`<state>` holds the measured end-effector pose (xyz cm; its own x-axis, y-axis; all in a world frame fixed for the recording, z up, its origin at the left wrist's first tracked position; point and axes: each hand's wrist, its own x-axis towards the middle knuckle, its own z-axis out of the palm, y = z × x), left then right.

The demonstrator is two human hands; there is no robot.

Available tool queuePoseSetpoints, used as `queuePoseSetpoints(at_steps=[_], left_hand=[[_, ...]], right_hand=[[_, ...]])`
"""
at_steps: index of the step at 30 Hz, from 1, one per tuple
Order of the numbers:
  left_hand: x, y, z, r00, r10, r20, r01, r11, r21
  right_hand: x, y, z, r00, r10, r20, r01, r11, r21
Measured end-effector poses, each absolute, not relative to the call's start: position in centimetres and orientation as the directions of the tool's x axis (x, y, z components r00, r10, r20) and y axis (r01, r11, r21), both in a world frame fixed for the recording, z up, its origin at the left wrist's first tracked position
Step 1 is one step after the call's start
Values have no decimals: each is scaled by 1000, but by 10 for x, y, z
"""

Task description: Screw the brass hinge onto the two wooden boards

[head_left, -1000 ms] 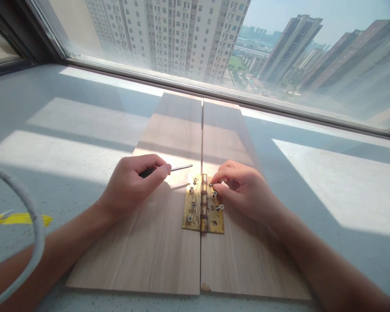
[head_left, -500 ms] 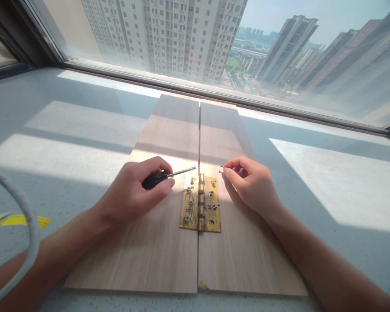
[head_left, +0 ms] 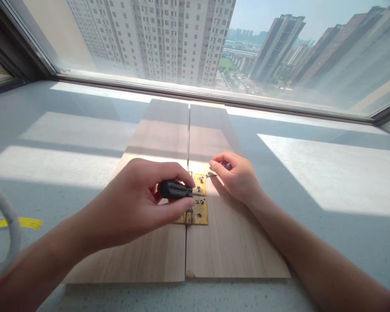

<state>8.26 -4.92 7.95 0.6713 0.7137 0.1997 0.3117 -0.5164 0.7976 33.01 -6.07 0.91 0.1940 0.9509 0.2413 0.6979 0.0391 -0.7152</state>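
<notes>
My left hand [head_left: 143,199] is closed around the black handle of a screwdriver [head_left: 175,190]. The thin metal shaft points right, over the right leaf of a brass hinge [head_left: 204,214]. This hand hides most of the left leaf. Several screws [head_left: 202,180] stand in the right leaf, one of them near the screwdriver tip. My right hand [head_left: 235,175] is beside the hinge's upper right corner, thumb and forefinger pinched together; what they hold, if anything, is hidden. Just below those fingertips a loose screw [head_left: 210,175] shows against the board.
The hinge spans the seam between a left wooden board [head_left: 130,264] and a right wooden board [head_left: 234,255]. Both lie on a speckled pale sill [head_left: 312,186] below a window frame [head_left: 279,115]. A white cable [head_left: 9,229] and yellow tape [head_left: 29,223] are at the left.
My left hand has moved right with the screwdriver, from left of the hinge to over it. My right fingertips, earlier holding a small screw, have shifted slightly. The whole view has moved a little.
</notes>
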Motion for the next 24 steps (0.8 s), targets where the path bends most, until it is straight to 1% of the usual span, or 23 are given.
queuePoseSetpoints(at_steps=[4, 14, 24], left_hand=[[90, -49, 77, 686, 707, 173, 316, -503, 805], [98, -46, 82, 692, 696, 190, 339, -546, 766], [101, -47, 86, 728, 663, 175, 342, -573, 745]], right_hand=[[330, -60, 9, 193, 950, 245, 683, 49, -729], [330, -60, 9, 181, 958, 224, 677, 44, -734], [328, -60, 9, 180, 958, 223, 675, 45, -737]])
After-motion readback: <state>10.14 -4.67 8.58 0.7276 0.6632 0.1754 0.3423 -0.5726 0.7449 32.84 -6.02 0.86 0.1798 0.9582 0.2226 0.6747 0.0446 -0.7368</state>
